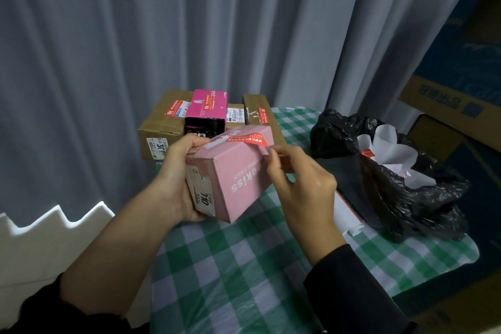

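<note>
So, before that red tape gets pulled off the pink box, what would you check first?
1. Box steadied: the left hand grips the pink box at its end: ok.
2. Tape caught: the right hand pinches the red tape: ok.
3. Tape end lifted from the box edge: ok.
4. Place for scraps: the black bag stands open nearby: ok.
5. Tape will come off in one piece: cannot tell.

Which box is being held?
The pale pink box, gripped by the left hand, right hand pinching its tape; brown boxes and magenta box sit behind.
</note>
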